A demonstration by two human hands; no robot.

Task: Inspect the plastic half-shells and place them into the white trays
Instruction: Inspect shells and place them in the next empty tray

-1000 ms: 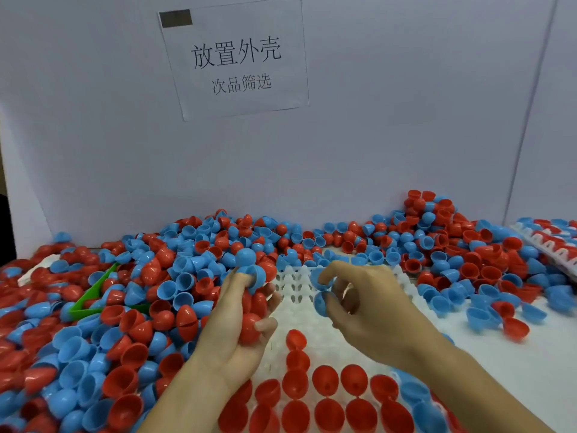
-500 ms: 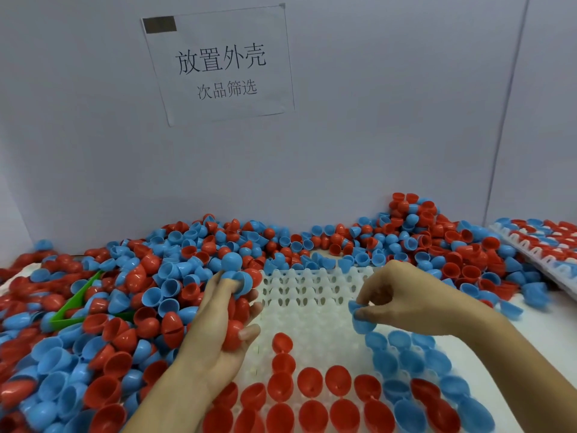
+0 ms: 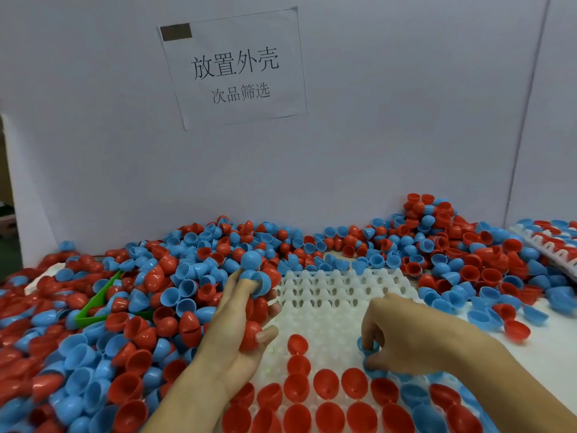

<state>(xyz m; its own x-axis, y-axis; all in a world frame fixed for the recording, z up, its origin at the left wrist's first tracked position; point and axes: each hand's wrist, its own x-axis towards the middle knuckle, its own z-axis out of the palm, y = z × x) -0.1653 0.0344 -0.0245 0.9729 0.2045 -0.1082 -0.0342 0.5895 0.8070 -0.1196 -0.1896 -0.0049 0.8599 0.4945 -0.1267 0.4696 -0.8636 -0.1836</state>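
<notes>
Standing over the desk (image 3: 543,348), I see its pale top nearly buried under loose red and blue half-shells (image 3: 175,276), heaped thickest to the left of and behind the white tray (image 3: 331,295). A grey partition wall (image 3: 406,120) rises straight behind the tray, with a paper sign (image 3: 234,70) printed in Chinese characters taped to it. A green strip (image 3: 100,295) pokes out of the pile left of the tray, and a second tray (image 3: 549,242), holding shells, sits off to the right by the wall.

The white tray lies flat with its rows of cups running away from the person toward the wall. Its near rows hold shells with their open mouths facing up, red ones (image 3: 324,385) toward the left and blue ones (image 3: 415,395) toward the right; the far rows are bare.

The left hand (image 3: 240,332) hovers at the tray's left edge, its fingers curled round a clutch of shells, red ones in the palm and a blue one (image 3: 259,281) up at the fingertips. The right hand (image 3: 415,335) reaches down over the tray's right side, fingers pinching a blue shell (image 3: 367,346) low over the cups; which way that shell faces I cannot tell.
</notes>
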